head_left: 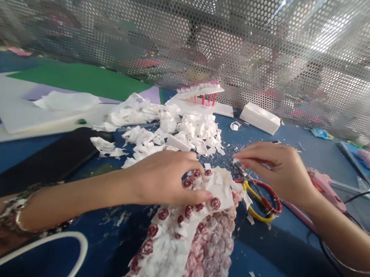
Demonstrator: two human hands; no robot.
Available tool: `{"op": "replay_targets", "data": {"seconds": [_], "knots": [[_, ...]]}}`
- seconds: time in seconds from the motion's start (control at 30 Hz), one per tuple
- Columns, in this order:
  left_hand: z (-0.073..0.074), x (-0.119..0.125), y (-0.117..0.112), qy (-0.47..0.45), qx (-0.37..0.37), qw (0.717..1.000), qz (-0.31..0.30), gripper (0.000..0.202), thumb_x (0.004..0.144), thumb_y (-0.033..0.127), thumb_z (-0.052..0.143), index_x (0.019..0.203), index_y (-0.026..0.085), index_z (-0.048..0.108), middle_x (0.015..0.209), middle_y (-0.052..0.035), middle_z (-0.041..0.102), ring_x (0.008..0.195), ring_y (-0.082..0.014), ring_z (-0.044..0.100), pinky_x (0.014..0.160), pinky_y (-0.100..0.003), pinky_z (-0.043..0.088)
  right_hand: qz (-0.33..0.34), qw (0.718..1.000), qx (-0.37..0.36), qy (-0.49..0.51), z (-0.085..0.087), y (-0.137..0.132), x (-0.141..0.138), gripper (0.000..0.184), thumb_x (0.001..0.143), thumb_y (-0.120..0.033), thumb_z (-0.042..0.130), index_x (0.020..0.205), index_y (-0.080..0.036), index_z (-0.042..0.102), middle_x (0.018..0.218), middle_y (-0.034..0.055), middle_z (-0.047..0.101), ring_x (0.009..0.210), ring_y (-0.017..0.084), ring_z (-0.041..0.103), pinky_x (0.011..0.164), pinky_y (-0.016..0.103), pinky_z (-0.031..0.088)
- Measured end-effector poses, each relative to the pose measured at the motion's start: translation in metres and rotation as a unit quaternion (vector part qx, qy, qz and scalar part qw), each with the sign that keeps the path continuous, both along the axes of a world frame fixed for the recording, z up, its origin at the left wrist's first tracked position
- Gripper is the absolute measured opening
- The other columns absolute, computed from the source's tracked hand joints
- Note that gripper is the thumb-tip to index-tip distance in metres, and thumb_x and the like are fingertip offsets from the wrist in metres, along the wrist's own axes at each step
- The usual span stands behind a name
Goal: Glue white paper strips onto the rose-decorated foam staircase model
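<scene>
A long panel (pixel 168 255) lies in front of me, covered with crumpled white paper and rows of small rolled rosettes in dark red, pink and mauve. My left hand (pixel 164 173) rests on its far end, thumb and fingers spread around several dark red rosettes. To the right, my right hand (pixel 280 167) is closed in a pinch on a tiny white paper scrap (pixel 235 160). Below that hand lie scissors (pixel 263 202) with red and yellow handles, their blades partly covered.
Torn white paper (pixel 180 125) is heaped beyond the panel. A pink glue gun (pixel 326 187) lies at right, a black phone-like slab (pixel 45 161) at left. Farther back stand a small pink-and-white model (pixel 202 94), a white block (pixel 260 117) and a perforated metal screen (pixel 197 31).
</scene>
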State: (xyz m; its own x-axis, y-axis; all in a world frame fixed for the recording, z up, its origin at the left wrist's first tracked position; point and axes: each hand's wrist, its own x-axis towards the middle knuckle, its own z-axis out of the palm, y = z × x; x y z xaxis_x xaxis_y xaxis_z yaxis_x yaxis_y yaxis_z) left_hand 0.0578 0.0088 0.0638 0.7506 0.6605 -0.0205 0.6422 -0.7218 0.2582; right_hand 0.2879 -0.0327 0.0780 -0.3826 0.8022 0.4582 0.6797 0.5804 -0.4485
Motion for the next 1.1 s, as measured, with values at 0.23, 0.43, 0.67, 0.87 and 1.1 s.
{"op": "replay_targets", "data": {"seconds": [0.23,0.43,0.67,0.87,1.1], "knots": [[0.011,-0.006,-0.016,-0.094,-0.098,0.989,-0.055,0.045,0.07,0.061,0.054,0.084,0.019,0.057,0.082,-0.0007,0.054,0.076,-0.016,0.053,0.066,-0.025,0.04,-0.029,0.991,-0.078,0.109,0.001,-0.012,-0.004,0.011,0.076,-0.027,0.061,0.084,-0.02,0.063,0.079,-0.0013,0.067,0.073,0.009,0.063,0.068,0.021,0.052],[0.024,-0.013,-0.022,-0.13,-0.039,0.988,-0.067,0.05,0.071,0.063,0.053,0.097,0.021,0.058,0.09,-0.0019,0.054,0.08,-0.017,0.054,0.067,-0.025,0.041,-0.024,0.99,-0.003,0.137,0.02,-0.028,-0.006,0.009,0.073,-0.019,0.064,0.081,-0.023,0.063,0.077,-0.0048,0.065,0.07,0.006,0.061,0.068,0.017,0.051],[0.033,-0.007,-0.012,-0.113,0.045,0.988,-0.095,0.05,0.078,0.062,0.045,0.095,0.017,0.058,0.085,-0.0021,0.052,0.077,-0.0152,0.051,0.066,-0.025,0.038,-0.008,0.996,0.088,0.019,0.039,-0.03,-0.018,0.003,0.078,-0.021,0.06,0.078,-0.021,0.063,0.078,-0.0031,0.066,0.072,0.007,0.06,0.067,0.02,0.047],[0.032,-0.007,-0.012,-0.123,0.048,0.986,-0.102,0.049,0.078,0.061,0.046,0.093,0.016,0.057,0.082,-0.0022,0.051,0.075,-0.0146,0.05,0.064,-0.024,0.038,-0.008,0.992,0.114,-0.056,0.035,-0.025,-0.025,0.007,0.08,-0.018,0.056,0.079,-0.019,0.062,0.081,-0.0012,0.065,0.073,0.006,0.059,0.068,0.02,0.046],[0.034,-0.008,-0.012,-0.132,0.04,0.985,-0.099,0.045,0.077,0.059,0.05,0.089,0.016,0.059,0.078,-0.0007,0.05,0.071,-0.0127,0.048,0.062,-0.023,0.036,0.06,0.992,0.097,-0.054,0.033,-0.025,-0.021,0.014,0.083,-0.017,0.052,0.089,-0.017,0.065,0.09,0.0016,0.063,0.082,0.006,0.058,0.073,0.016,0.045]]}}
